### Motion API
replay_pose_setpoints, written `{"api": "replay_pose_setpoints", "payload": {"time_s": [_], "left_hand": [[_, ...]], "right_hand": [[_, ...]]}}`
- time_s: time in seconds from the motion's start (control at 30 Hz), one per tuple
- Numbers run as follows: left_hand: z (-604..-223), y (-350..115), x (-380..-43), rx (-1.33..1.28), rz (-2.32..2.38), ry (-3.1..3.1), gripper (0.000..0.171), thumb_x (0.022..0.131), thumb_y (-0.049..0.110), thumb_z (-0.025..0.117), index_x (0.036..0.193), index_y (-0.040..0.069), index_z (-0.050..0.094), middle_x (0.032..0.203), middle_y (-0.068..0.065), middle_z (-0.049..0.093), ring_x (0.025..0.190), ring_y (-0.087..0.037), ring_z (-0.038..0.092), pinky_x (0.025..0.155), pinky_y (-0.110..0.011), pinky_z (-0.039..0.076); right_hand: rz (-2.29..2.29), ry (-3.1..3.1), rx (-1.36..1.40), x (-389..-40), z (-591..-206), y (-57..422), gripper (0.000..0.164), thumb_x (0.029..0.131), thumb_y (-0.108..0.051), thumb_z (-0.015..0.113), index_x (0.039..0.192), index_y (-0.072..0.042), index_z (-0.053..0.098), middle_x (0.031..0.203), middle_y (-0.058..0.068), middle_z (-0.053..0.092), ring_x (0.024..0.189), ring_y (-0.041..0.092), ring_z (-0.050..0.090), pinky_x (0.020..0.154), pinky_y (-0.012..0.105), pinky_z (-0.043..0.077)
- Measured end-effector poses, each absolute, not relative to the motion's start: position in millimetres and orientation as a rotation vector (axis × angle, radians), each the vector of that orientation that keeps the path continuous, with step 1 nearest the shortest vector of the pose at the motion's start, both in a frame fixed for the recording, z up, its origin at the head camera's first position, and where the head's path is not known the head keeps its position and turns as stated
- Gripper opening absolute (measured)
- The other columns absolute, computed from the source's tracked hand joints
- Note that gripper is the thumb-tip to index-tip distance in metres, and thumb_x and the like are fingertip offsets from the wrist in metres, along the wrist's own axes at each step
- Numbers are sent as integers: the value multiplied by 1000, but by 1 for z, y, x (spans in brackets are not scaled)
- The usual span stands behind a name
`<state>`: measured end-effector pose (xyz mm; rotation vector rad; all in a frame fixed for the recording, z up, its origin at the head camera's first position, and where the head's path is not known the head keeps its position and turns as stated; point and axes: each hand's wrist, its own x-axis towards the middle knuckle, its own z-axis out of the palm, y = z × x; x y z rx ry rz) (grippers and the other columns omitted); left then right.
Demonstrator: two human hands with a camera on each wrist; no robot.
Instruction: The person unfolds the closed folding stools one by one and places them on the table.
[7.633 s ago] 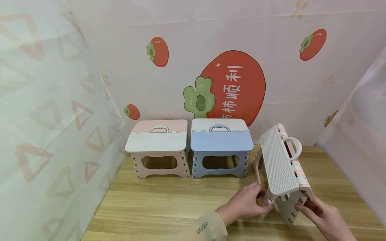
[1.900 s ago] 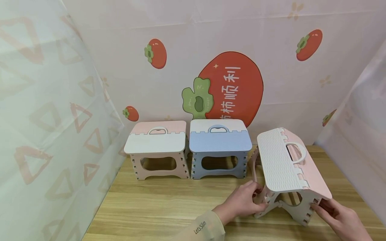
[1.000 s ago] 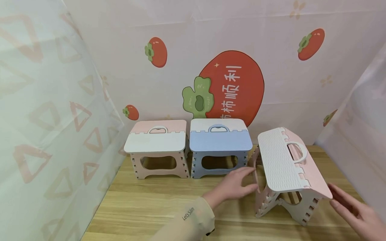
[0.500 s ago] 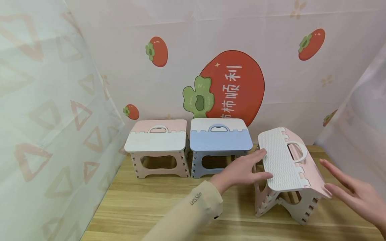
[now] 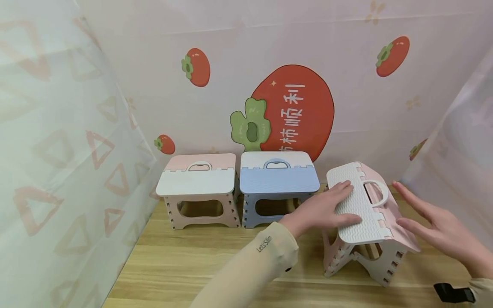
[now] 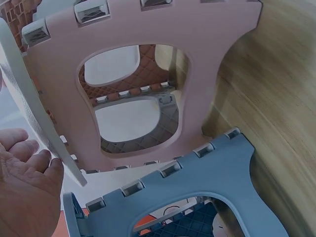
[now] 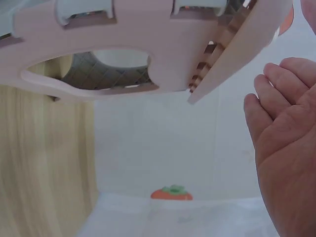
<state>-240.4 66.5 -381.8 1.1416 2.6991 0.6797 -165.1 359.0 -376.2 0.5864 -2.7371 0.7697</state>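
Note:
A pink-and-white folding step stool (image 5: 369,229) stands part-unfolded at the right, its two top halves sloping down from the ridge like a roof. My left hand (image 5: 321,209) lies with extended fingers on the white half; in the left wrist view that hand (image 6: 27,182) is beside the edge of the white panel. On the other side, my right hand (image 5: 439,229) is held with straight fingers against or just off the pink half; contact cannot be told. The right wrist view shows the right hand (image 7: 291,138) beside the pink panel (image 7: 247,47). Neither hand grasps anything.
Two unfolded stools with flat tops stand to the left on the wooden table (image 5: 185,261): a pink-and-white one (image 5: 198,183) and a blue-and-white one (image 5: 279,179). Printed cloth walls (image 5: 154,25) enclose the back and sides.
Earlier both hands held the stool's lower legs, and its halves spread wider apart. Since then the hands have let go and moved up to the sloping top halves. The stool has stayed about still lately.

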Motion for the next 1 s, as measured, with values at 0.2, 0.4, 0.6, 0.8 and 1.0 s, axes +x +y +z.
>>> {"api": "replay_pose_setpoints", "payload": {"time_s": [0.2, 0.4, 0.6, 0.8, 1.0], "left_hand": [[-378, 71, -242, 1134, 641, 2697, 90, 95, 69, 53, 165, 31, 10, 169, 19, 1, 152, 7, -1, 121, -15, 15], [-378, 75, -244, 1145, 606, 2695, 90, 95, 70, 52, 165, 29, 12, 170, 18, 1, 152, 5, -2, 121, -15, 13], [-377, 75, -243, 1136, 567, 2703, 89, 96, 71, 50, 165, 31, 11, 169, 19, -1, 152, 5, -3, 122, -16, 14], [-377, 75, -241, 1137, 551, 2703, 88, 96, 71, 49, 165, 31, 10, 169, 19, -2, 152, 4, -4, 122, -16, 12], [-379, 75, -241, 1140, 536, 2712, 88, 96, 71, 48, 165, 32, 10, 169, 20, -2, 152, 5, -4, 122, -16, 13]], "right_hand": [[802, -2790, 574, -172, -373, 353, 83, 97, -19, 70, 164, -31, 22, 163, -20, 22, 148, 24, 30, 105, 76, 30], [754, -2761, 591, -174, -378, 350, 81, 97, -19, 71, 163, -30, 27, 158, -33, 24, 129, -21, 23, 109, 11, 23], [723, -2757, 611, -174, -380, 350, 79, 98, -19, 70, 163, -29, 28, 156, -36, 23, 126, -22, 23, 96, -2, 16], [694, -2760, 608, -174, -382, 351, 77, 98, -20, 70, 163, -29, 29, 160, -15, 33, 130, -17, 26, 96, -1, 20], [633, -2779, 596, -175, -381, 350, 79, 97, -22, 71, 163, -29, 28, 153, 16, 47, 135, 24, 47, 84, 14, 35]]}}
